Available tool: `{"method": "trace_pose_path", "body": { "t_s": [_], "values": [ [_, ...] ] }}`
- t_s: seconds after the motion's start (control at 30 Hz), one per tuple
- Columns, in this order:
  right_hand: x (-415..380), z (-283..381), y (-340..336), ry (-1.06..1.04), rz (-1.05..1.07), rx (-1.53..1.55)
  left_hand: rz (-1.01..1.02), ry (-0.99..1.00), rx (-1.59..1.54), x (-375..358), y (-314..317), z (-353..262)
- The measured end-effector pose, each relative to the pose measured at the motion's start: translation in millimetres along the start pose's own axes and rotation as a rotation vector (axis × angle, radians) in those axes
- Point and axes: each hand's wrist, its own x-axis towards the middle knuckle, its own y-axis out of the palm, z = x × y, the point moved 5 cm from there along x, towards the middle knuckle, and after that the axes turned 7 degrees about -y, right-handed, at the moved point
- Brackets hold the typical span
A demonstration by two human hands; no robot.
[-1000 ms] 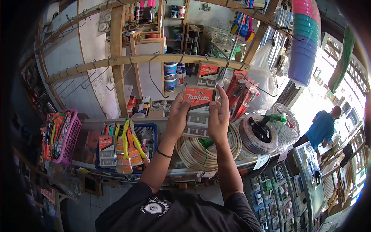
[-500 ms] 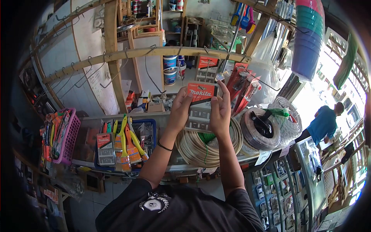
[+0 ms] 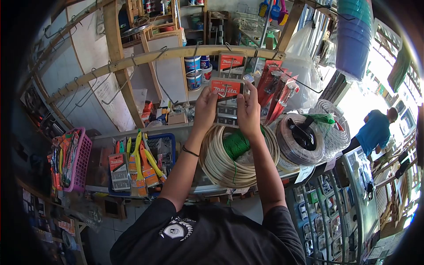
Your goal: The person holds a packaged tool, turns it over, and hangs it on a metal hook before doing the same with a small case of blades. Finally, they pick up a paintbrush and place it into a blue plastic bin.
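Between both hands is a red-and-black Makita blister pack (image 3: 233, 89), its top edge tipped away. My left hand (image 3: 206, 107) grips its left edge, thumb on the front. On the right edge, my right hand (image 3: 248, 112) pinches it with the thumb in front and the index finger raised. The end of a wire hook overlaps the card's face. Just behind and above, another Makita pack (image 3: 232, 61) hangs from the wooden rail (image 3: 176, 54). Below my hands lies a coil of cream hose (image 3: 212, 163) with green cord (image 3: 236, 143) inside.
On the counter, a blue basket (image 3: 173, 145) holds paintbrushes and another Makita pack (image 3: 119, 172); a pink basket (image 3: 80, 163) stands left. Red-carded tools (image 3: 278, 90) hang at right above wrapped coils (image 3: 300, 139). Empty wire hooks line the rail. A person in blue (image 3: 373, 132) stands far right.
Both hands have raised the Makita pack and moved it forward towards the hanging one. The pack has tipped, and the green cord inside the hose coil shows more.
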Motion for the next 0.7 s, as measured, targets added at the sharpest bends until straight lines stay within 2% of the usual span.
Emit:
{"method": "trace_pose_path", "body": {
  "t_s": [0.17, 0.47, 0.7],
  "values": [
    [12, -28, 3, -0.028, 0.003, 0.016, -0.061, 0.034, 0.19, 26, -2, 14],
    [41, -70, 5, -0.043, 0.024, -0.085, -0.044, 0.193, 0.284, 63, 3, 17],
    [60, -102, 9, -0.055, 0.01, -0.123, -0.1, 0.195, 0.552, 92, -4, 37]
  ]
}}
